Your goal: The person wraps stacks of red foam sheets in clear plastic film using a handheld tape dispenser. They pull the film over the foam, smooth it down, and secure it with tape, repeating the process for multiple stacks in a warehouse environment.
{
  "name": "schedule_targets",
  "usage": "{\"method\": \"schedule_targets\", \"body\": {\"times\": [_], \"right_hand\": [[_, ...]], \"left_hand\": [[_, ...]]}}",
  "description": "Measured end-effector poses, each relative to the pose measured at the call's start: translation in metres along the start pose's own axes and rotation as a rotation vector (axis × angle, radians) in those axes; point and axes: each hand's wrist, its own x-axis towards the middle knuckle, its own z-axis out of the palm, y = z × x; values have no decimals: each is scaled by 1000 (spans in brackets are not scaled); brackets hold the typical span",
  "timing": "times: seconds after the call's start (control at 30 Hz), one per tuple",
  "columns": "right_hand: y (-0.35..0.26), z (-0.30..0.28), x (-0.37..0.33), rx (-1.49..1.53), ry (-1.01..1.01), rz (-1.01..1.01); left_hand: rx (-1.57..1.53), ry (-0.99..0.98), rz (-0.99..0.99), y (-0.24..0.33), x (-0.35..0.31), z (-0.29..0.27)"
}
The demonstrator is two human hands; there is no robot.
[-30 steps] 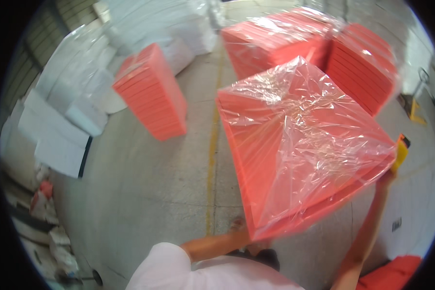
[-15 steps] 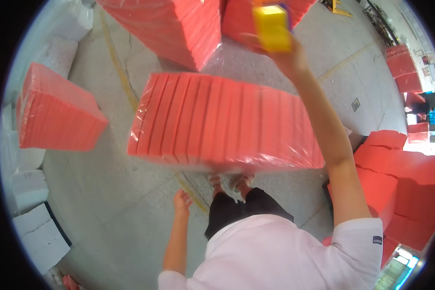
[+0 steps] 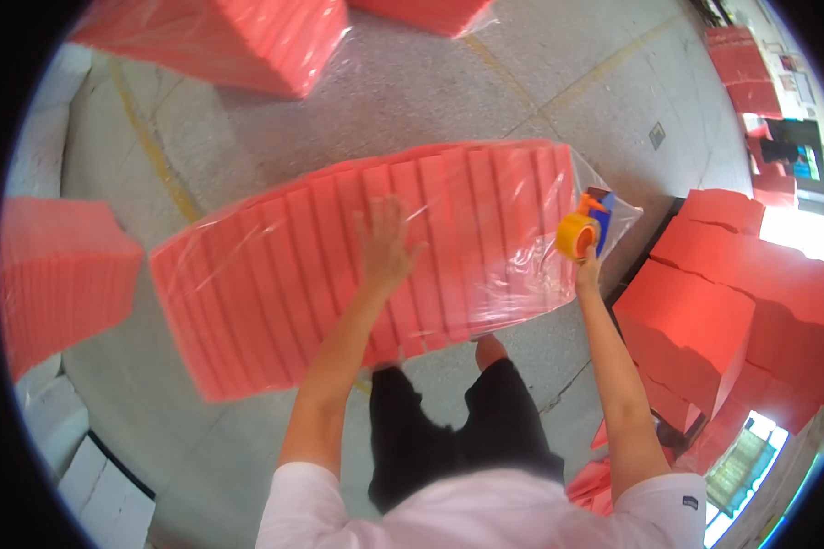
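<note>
A long bundle of red foam slabs (image 3: 325,247), wrapped in clear plastic film, lies across the floor in front of me. My left hand (image 3: 387,247) rests flat on top of it near the middle, fingers spread. At the bundle's right end, my right hand (image 3: 589,265) grips a tape dispenser (image 3: 601,212) with a blue body and a roll of yellow tape (image 3: 577,237). Loose clear film (image 3: 621,220) sticks out past that end, beside the dispenser. Whether the dispenser touches the film cannot be made out.
Other wrapped red bundles stand at the far left (image 3: 265,41) and left (image 3: 64,274). Stacked red foam blocks (image 3: 687,311) rise close on my right. White blocks (image 3: 110,485) line the left edge. Yellow lines (image 3: 151,151) mark the grey concrete floor (image 3: 403,78).
My left hand has come up from my side onto the bundle. My right hand has brought the dispenser down from high up to the bundle's right end. My view has shifted.
</note>
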Motion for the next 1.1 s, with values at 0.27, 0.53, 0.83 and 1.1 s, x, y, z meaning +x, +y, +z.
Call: {"method": "schedule_targets", "body": {"times": [0.27,0.53,0.83,1.1], "right_hand": [[-12,87,209,-542,-280,-694],[45,120,286,-328,-318,-540],[-26,167,212,8,-606,-209],[-22,222,173,-137,-949,-662]], "left_hand": [[402,-51,-293,-17,34,60],[68,124,-176,171,189,114],[-35,212,-223,153,164,118],[362,163,-1033,38,34,78]]}}
